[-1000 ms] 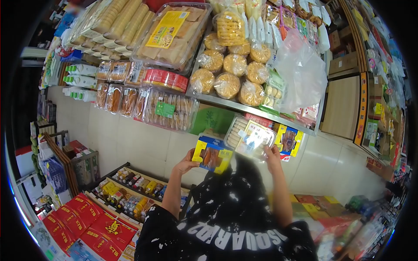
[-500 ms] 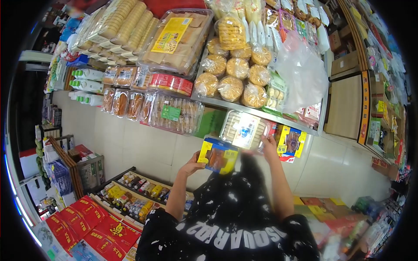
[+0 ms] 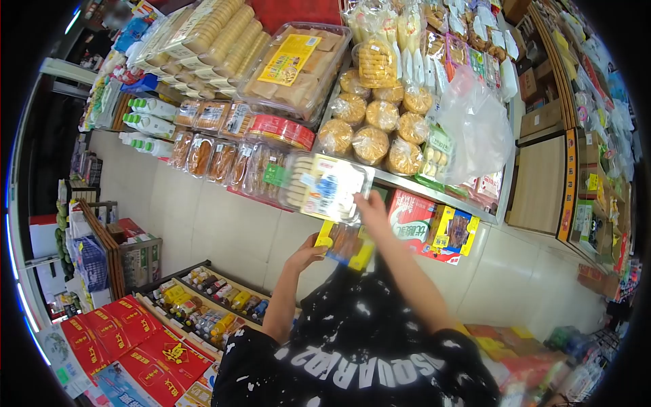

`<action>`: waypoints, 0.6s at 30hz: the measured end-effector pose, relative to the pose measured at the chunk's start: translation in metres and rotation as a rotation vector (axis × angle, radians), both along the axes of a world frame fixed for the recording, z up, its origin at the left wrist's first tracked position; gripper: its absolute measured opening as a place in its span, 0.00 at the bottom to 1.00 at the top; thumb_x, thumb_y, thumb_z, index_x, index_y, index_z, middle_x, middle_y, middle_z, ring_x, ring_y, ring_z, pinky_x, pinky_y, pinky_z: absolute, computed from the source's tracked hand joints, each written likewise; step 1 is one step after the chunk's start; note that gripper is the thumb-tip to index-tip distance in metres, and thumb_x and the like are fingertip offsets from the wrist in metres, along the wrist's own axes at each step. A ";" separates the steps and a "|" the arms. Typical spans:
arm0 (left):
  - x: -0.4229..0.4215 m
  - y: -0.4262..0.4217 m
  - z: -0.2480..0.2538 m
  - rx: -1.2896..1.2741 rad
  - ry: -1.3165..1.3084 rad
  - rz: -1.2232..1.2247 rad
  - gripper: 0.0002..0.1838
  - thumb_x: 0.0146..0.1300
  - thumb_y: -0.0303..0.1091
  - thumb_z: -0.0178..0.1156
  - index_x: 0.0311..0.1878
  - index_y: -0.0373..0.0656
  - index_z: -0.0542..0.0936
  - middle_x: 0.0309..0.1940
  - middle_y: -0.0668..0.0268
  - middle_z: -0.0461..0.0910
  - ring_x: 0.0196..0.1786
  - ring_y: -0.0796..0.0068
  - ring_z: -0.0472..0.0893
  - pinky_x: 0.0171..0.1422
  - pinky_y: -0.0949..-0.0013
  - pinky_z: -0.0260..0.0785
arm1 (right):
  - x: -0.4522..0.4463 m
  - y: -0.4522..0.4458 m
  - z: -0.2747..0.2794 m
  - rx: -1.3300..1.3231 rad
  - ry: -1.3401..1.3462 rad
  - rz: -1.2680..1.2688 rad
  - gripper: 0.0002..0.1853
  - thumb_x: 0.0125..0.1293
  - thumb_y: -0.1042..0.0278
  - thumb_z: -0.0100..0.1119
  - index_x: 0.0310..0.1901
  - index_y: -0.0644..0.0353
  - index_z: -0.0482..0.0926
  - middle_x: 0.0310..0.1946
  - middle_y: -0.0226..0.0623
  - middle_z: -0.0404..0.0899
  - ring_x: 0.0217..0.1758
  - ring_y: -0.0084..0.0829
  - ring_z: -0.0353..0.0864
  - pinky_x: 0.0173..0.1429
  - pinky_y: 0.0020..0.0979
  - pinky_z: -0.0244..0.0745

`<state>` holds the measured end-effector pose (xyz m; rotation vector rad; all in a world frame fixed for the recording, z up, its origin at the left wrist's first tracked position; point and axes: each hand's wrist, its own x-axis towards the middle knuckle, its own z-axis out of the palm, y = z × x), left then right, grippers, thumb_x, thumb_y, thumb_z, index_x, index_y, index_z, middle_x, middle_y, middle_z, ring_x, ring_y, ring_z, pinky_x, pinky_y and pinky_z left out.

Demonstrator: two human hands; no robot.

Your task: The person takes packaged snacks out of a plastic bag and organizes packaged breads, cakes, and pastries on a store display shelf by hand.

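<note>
My left hand is closed on the near-left edge of a blue and yellow pastry box, whose window shows brown food. Above it, my right hand grips the right side of a clear plastic pastry box with a large white label and pale round pieces inside. This clear box overlaps the upper edge of the blue and yellow one. Just beyond it sits a clear tub with a green label, partly covered by the box in my right hand.
A metal-edged display holds bagged round cakes and a loose plastic bag. Below its edge are a red and white carton and another blue and yellow box. Left stand white bottles with green caps. Bottled drinks fill a lower shelf.
My right hand has carried the clear pastry box left and up, uncovering the red and white carton. My left hand has shifted slightly right with the blue and yellow box.
</note>
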<state>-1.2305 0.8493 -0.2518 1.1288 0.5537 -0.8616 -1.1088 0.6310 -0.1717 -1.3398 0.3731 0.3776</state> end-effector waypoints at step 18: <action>0.006 -0.017 -0.010 -0.117 0.091 0.342 0.32 0.56 0.33 0.63 0.65 0.47 0.66 0.55 0.64 0.73 0.54 0.63 0.75 0.58 0.53 0.68 | -0.041 -0.046 -0.046 -0.672 -0.287 -0.142 0.22 0.61 0.63 0.58 0.54 0.65 0.72 0.51 0.51 0.75 0.58 0.46 0.73 0.61 0.40 0.68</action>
